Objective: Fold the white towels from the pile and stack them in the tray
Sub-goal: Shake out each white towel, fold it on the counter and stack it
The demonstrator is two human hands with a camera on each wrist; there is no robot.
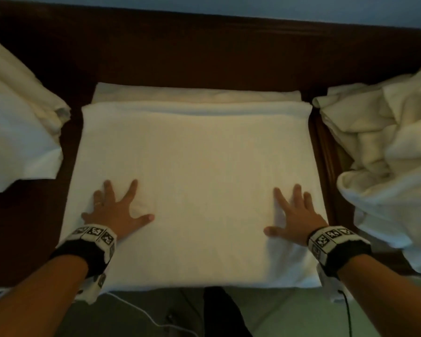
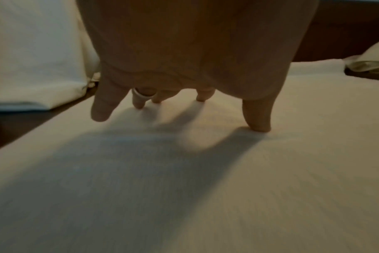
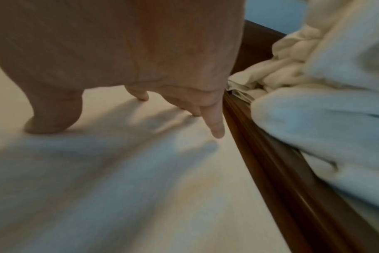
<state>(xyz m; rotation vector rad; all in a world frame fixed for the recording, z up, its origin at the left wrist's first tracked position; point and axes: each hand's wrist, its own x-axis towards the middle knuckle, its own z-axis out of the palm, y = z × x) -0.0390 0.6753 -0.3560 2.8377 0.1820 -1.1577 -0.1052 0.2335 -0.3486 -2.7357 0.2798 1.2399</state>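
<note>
A folded white towel [image 1: 197, 166] lies flat in the middle of the dark wooden surface, on top of another folded towel [image 1: 197, 93] whose far edge shows behind it. My left hand [image 1: 122, 207] presses on its near left part with fingers spread and straight. My right hand [image 1: 292, 215] presses the near right part the same way. In the left wrist view the left hand [image 2: 184, 51] has its fingertips down on the towel [image 2: 292, 171]. The right wrist view shows the right hand [image 3: 119, 42] likewise on the towel [image 3: 141, 188].
A crumpled pile of white towels [image 1: 387, 154] [image 3: 325, 102] lies at the right, beyond a raised wooden rim [image 1: 325, 147] [image 3: 270, 171]. More white cloth [image 1: 17, 132] [image 2: 32, 51] sits at the left. The towel's near edge hangs at the table's front; cables lie on the floor below.
</note>
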